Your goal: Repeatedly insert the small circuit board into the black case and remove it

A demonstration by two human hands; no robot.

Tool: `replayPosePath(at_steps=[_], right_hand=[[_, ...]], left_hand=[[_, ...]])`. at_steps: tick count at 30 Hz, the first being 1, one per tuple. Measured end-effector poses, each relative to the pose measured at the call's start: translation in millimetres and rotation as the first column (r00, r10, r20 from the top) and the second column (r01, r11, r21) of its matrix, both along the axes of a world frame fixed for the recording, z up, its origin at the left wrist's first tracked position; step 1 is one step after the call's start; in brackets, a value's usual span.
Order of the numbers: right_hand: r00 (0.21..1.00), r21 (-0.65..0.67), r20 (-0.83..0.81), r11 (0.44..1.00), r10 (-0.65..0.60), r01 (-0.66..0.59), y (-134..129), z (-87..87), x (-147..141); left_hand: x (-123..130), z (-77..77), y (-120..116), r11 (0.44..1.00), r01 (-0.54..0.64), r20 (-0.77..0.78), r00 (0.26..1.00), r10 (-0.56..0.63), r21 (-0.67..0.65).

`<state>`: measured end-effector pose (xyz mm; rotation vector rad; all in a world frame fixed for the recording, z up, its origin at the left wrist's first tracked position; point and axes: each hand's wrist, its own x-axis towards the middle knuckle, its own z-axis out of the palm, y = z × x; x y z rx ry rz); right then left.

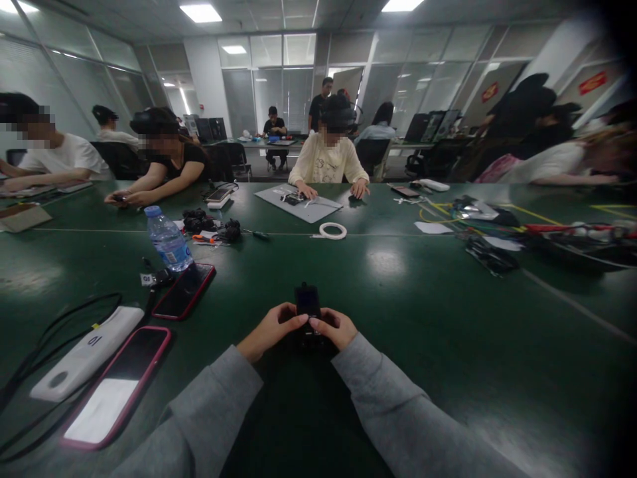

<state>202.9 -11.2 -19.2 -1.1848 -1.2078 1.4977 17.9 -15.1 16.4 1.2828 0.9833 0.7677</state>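
Note:
Between my two hands, just above or on the green table (398, 372), is a small black device (307, 302) with a dark screen-like face and a small loop or knob on top. My left hand (276, 326) grips its left side, thumb on the front. From the other side my right hand (337, 328) closes on it, its thumb also on the lower front near small light marks. The fingers behind the device are hidden. What kind of device it is I cannot make out.
Left of my arms lie a pink-edged phone (122, 385), a white bar-shaped case (89, 352) with cables, a red-edged phone (185, 291) and a water bottle (168, 240). Ahead are a white tape ring (332, 231) and a grey board (298, 204). Co-workers sit across the table.

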Motion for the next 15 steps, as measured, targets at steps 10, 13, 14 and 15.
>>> replayPosePath(at_steps=[10, 13, 14, 15], right_hand=[[0.999, 0.029, 0.022, 0.998, 0.046, -0.047, -1.2, 1.1, 0.4], [0.998, 0.039, 0.02, 0.998, 0.056, -0.056, -1.0, 0.4, 0.5], [0.998, 0.037, 0.023, 0.998, 0.055, -0.055, -0.9, 0.3, 0.4], [0.998, 0.035, 0.025, 0.998, 0.054, -0.055, -0.7, 0.4, 0.3]], left_hand=[[4.4, 1.8, -3.8, 0.999, -0.039, 0.111, 0.993, 0.038, 0.012], [3.5, 3.4, -3.7, 1.0, -0.03, 0.113, 0.993, 0.028, 0.01], [2.9, 3.8, -3.5, 1.0, -0.023, 0.114, 0.993, 0.022, 0.008], [2.3, 4.2, -3.2, 1.0, -0.017, 0.113, 0.993, 0.016, 0.004]])
